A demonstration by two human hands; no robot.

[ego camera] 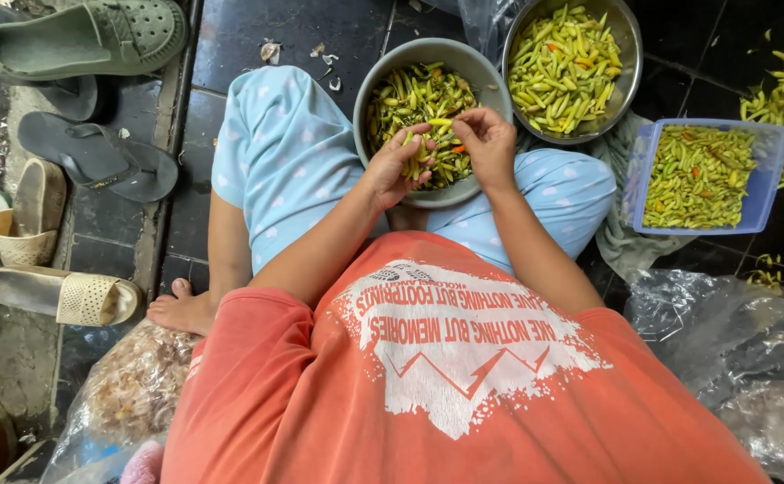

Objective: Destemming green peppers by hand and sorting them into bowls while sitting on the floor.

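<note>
The person sits on the dark tiled floor (257, 27) with a round grey metal bowl (383, 76) resting on the lap, full of small green chili peppers (410, 99). The left hand (398, 166) is closed around a few green chilies at the bowl's near side. The right hand (488, 139) pinches one yellow-green chili (439, 122) between thumb and fingers, just above the heap; the two hands are close together. Behind this bowl stands a second round metal bowl (629, 54) with lighter green chilies. To its right is a blue rectangular plastic tub (764, 179), also filled with chilies. Several grey and beige sandals (87, 157) lie at the left side.
</note>
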